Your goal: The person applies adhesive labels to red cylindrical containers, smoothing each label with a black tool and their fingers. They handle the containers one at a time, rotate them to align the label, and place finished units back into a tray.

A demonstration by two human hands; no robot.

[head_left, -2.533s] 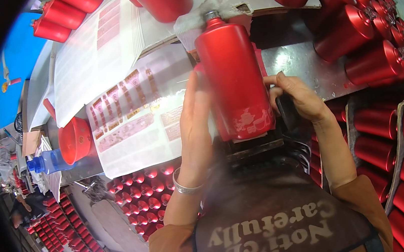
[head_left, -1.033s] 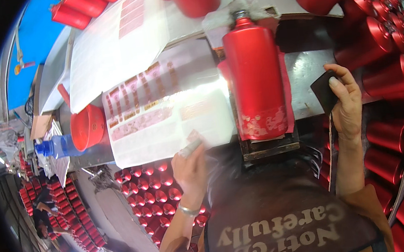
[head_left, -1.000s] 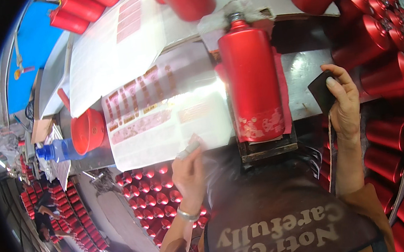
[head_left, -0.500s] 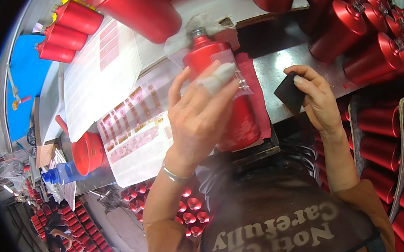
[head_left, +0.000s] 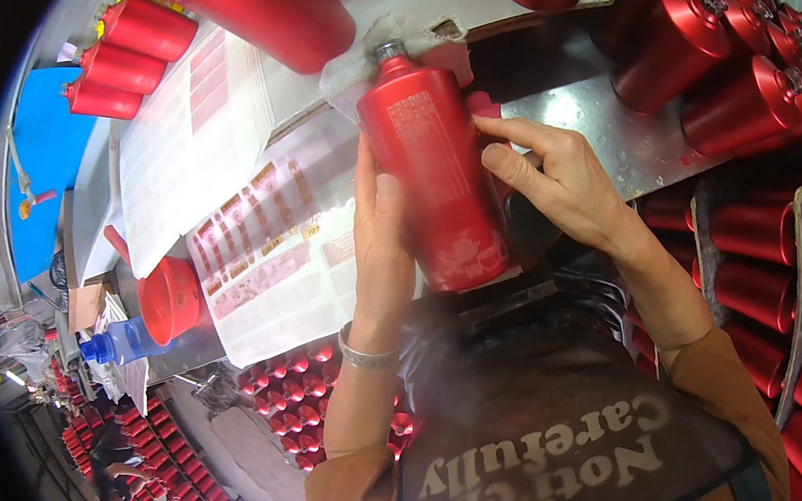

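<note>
A glossy red bottle [head_left: 424,173] with a bare metallic neck lies in front of me, neck pointing away. Pale fine print runs down its upper face, and a light flower-like pattern sits near its base. My left hand [head_left: 381,238] presses along the bottle's left side, thumb upright against it. On the other side my right hand [head_left: 557,176] grips the edge with thumb and forefinger. Under the right palm is a dark area; whether the black pad is there I cannot tell. A white cloth [head_left: 349,72] lies beneath the neck.
Sheets of decals [head_left: 272,256] lie to the left, beside a red bowl [head_left: 169,301] and a blue-capped clear bottle [head_left: 117,343]. More red bottles [head_left: 672,52] crowd the far and right sides. Racked red bottles [head_left: 759,272] stand at the lower right. A person [head_left: 113,476] is at far lower left.
My left hand has moved off the bottle's face to its left side; the film under its fingers is no longer seen. My right hand has come in to the bottle, and its black pad no longer shows clearly.
</note>
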